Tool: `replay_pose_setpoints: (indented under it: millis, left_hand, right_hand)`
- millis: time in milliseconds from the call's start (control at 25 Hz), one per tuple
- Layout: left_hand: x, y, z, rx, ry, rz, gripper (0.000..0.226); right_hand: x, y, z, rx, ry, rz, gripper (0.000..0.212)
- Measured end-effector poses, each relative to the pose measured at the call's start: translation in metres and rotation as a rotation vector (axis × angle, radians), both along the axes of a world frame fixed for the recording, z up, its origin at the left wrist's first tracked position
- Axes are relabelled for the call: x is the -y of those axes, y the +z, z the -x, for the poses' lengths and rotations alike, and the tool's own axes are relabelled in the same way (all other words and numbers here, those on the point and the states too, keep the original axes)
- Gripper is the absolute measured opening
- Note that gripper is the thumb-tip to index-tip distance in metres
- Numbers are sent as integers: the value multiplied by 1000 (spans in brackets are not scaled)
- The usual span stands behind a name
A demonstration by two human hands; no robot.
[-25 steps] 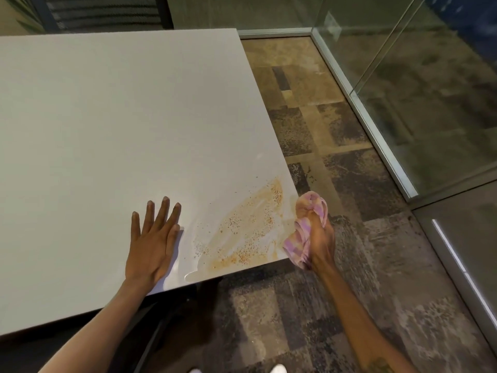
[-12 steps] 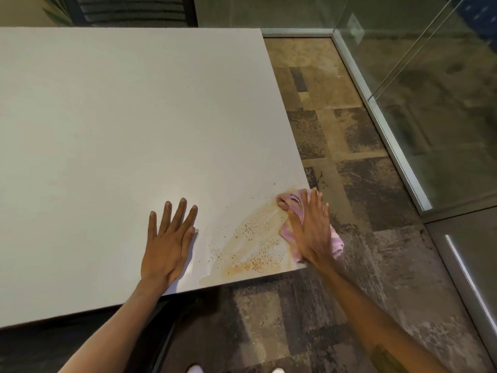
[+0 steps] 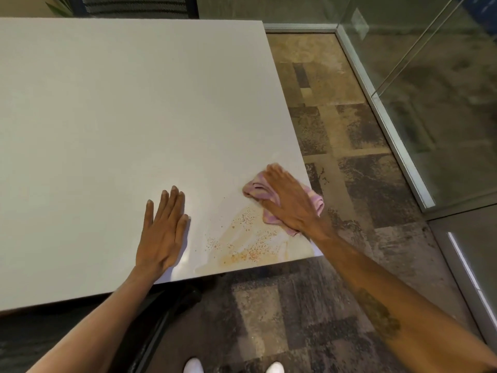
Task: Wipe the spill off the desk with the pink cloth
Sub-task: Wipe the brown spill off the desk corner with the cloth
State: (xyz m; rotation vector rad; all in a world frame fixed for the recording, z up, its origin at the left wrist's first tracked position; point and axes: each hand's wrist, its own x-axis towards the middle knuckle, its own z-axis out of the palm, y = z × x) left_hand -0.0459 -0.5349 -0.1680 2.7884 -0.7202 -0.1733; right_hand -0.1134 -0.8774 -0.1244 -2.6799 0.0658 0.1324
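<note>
Pink cloth point(image 3: 258, 190) pinned flat under right hand point(image 3: 289, 203) fingers — spill point(image 3: 250, 244) lies just nearer, toward counter point(image 3: 134, 103) edge; left hand point(image 3: 161, 235) rests open.

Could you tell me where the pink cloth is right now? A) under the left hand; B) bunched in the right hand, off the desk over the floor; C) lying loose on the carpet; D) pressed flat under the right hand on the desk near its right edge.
D: the right hand presses the pink cloth flat on the desk by its right edge, at the upper end of the spill.
</note>
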Motion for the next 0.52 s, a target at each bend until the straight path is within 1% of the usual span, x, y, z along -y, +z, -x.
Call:
replay_pose_setpoints:
  millis: [160, 240, 320, 440, 520]
  left_hand:
    - [-2, 6, 0, -18, -29, 17, 64]
    - [-8, 9, -3, -53, -94, 35, 65]
    - [-15, 11, -7, -97, -158, 32, 64]
    - [-18, 10, -6, -28, -159, -29, 61]
    - [-17, 8, -4, 15, -142, -57, 60]
  right_hand:
    - [2, -4, 55, 17, 128, 43, 75]
    - [7, -7, 73, 47, 113, 99, 72]
    - [8, -11, 73, 79, 13, 73, 66]
    - [12, -12, 42, 82, -221, -24, 67]
    - [22, -10, 11, 103, -298, -99, 65]
